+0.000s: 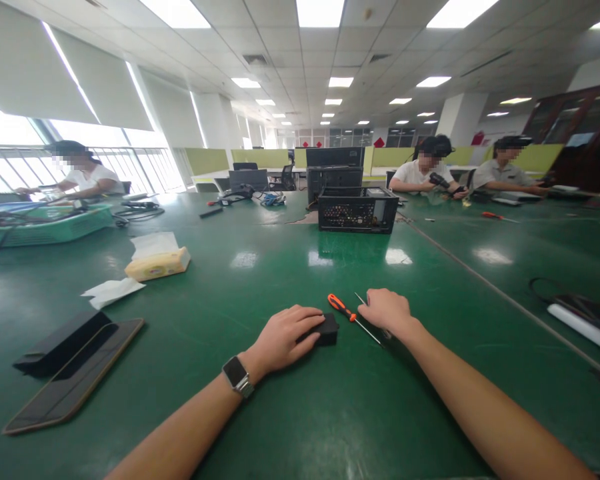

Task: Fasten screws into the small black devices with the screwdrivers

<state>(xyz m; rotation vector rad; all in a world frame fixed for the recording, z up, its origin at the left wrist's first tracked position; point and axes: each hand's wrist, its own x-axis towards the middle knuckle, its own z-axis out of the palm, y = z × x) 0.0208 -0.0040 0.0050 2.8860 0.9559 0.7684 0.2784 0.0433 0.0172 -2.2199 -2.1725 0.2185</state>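
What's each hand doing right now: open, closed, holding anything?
Left hand: closed over the small black box on the table.
Right hand: fingers curled down beside the orange-handled screwdriver; whether it grips anything cannot be told.

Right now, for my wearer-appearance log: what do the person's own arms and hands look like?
Both forearms are bare, with no sleeves in view, and the left hand and right hand wear no gloves. A watch with a square dark face and a grey band sits on the left wrist; the right wrist is bare.
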